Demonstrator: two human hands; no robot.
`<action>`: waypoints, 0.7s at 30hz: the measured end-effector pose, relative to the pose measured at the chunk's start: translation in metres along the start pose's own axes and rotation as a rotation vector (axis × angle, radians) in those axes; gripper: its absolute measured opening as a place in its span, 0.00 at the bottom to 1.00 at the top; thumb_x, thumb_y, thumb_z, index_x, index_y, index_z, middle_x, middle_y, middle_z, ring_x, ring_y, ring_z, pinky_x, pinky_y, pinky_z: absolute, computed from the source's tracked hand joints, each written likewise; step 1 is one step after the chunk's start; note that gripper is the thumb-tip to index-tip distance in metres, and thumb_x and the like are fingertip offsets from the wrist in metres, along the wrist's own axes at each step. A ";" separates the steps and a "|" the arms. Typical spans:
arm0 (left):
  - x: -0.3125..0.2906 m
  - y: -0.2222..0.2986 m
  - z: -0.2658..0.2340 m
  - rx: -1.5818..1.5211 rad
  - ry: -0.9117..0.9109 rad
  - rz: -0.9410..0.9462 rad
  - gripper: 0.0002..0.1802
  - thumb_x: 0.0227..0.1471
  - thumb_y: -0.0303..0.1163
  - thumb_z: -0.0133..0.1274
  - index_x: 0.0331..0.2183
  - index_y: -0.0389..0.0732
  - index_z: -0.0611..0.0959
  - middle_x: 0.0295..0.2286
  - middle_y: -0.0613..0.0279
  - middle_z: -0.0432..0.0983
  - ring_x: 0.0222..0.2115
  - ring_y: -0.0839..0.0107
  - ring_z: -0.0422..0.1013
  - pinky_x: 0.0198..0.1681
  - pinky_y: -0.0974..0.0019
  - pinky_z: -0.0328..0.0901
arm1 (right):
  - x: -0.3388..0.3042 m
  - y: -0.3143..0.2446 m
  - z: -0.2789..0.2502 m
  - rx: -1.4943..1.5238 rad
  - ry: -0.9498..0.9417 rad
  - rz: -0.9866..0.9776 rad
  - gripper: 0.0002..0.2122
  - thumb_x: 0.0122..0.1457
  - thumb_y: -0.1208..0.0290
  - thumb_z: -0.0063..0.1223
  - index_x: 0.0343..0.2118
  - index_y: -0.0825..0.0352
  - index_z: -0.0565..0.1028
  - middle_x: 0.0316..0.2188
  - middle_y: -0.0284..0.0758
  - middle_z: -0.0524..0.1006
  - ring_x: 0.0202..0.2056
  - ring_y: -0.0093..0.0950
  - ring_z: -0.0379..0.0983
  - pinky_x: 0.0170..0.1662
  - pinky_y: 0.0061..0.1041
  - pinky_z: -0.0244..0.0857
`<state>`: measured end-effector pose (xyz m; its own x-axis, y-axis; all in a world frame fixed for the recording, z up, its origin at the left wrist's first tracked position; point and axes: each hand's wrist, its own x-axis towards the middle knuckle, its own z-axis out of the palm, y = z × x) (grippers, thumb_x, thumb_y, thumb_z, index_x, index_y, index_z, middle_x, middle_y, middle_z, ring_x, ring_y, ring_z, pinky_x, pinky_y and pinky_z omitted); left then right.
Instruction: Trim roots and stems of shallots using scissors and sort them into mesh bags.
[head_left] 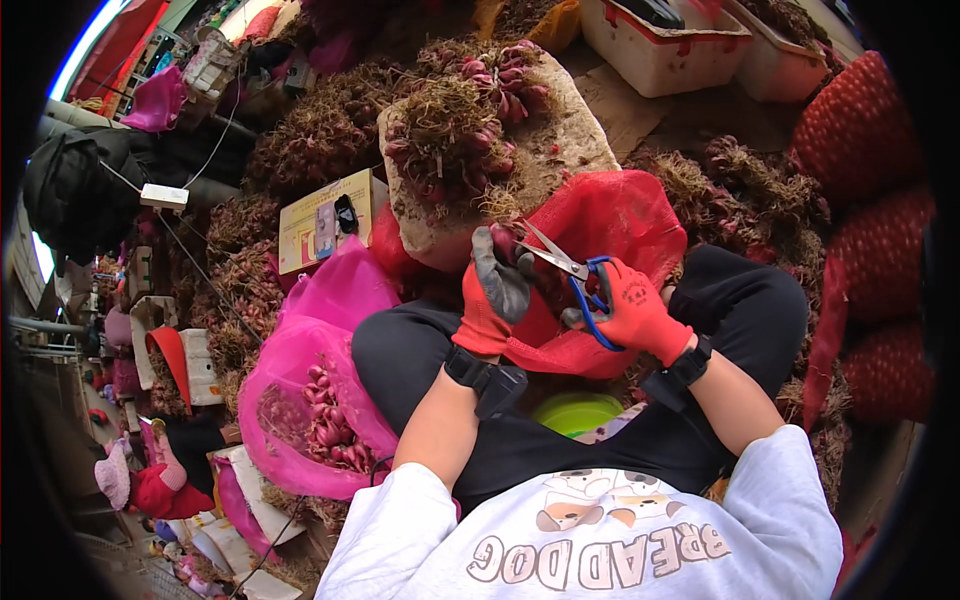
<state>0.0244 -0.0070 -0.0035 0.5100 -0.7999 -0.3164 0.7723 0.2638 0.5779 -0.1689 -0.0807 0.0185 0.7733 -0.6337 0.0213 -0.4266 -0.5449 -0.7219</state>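
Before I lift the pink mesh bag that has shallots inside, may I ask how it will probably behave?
The pink mesh bag will probably be floppy, since its thin sides lie in folds. The shallots inside are in a loose heap, so they may shift and make it sag. It could feel bottom-heavy, because the mesh itself looks light.

L hand [495,285] gloved, upright, pinching; R hand [632,308] gloved, curled, just R of L's pinch. L forearm [437,425] bare, below & slightly L of its grip; R forearm [738,398] bare, below & R of its.
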 end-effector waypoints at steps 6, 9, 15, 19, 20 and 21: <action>-0.011 -0.006 0.016 0.211 -0.186 -0.077 0.14 0.59 0.47 0.42 0.37 0.48 0.74 0.30 0.70 0.70 0.29 0.78 0.65 0.33 0.74 0.65 | -0.001 0.002 0.004 -0.028 0.064 0.029 0.32 0.41 0.44 0.60 0.42 0.66 0.68 0.36 0.40 0.71 0.37 0.39 0.71 0.40 0.36 0.65; -0.023 -0.014 0.022 0.295 -0.172 -0.025 0.17 0.59 0.48 0.41 0.40 0.46 0.72 0.31 0.70 0.70 0.29 0.78 0.65 0.33 0.74 0.64 | 0.001 -0.004 0.001 -0.049 0.094 0.025 0.32 0.42 0.43 0.60 0.42 0.65 0.67 0.36 0.40 0.71 0.36 0.40 0.71 0.40 0.36 0.65; -0.015 -0.015 0.011 0.453 -0.283 -0.042 0.21 0.58 0.47 0.43 0.48 0.45 0.70 0.40 0.69 0.70 0.35 0.80 0.67 0.32 0.74 0.65 | -0.003 0.017 0.005 -0.148 0.039 0.050 0.28 0.44 0.49 0.59 0.42 0.65 0.68 0.34 0.41 0.74 0.35 0.40 0.73 0.38 0.35 0.66; -0.016 -0.017 0.012 0.499 -0.247 -0.020 0.19 0.59 0.44 0.44 0.47 0.45 0.71 0.38 0.70 0.71 0.34 0.80 0.67 0.31 0.74 0.65 | -0.006 0.020 0.002 -0.228 0.021 0.066 0.24 0.44 0.55 0.58 0.41 0.64 0.69 0.30 0.40 0.76 0.33 0.40 0.74 0.37 0.35 0.66; -0.017 -0.017 0.013 0.461 -0.252 -0.043 0.18 0.59 0.43 0.44 0.47 0.45 0.71 0.38 0.70 0.71 0.34 0.80 0.67 0.31 0.74 0.65 | -0.007 0.019 0.001 -0.258 0.046 0.055 0.23 0.44 0.56 0.58 0.41 0.64 0.69 0.29 0.40 0.76 0.33 0.40 0.74 0.36 0.36 0.67; -0.017 -0.017 0.016 0.423 -0.261 -0.066 0.18 0.58 0.43 0.45 0.47 0.45 0.71 0.37 0.70 0.71 0.33 0.80 0.67 0.31 0.75 0.65 | -0.008 0.022 0.001 -0.268 0.053 0.054 0.22 0.45 0.56 0.58 0.40 0.64 0.70 0.28 0.39 0.76 0.32 0.40 0.74 0.36 0.36 0.66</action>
<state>-0.0032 -0.0060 0.0044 0.3118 -0.9298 -0.1955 0.5508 0.0092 0.8346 -0.1839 -0.0871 0.0019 0.7231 -0.6901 0.0292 -0.5813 -0.6308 -0.5140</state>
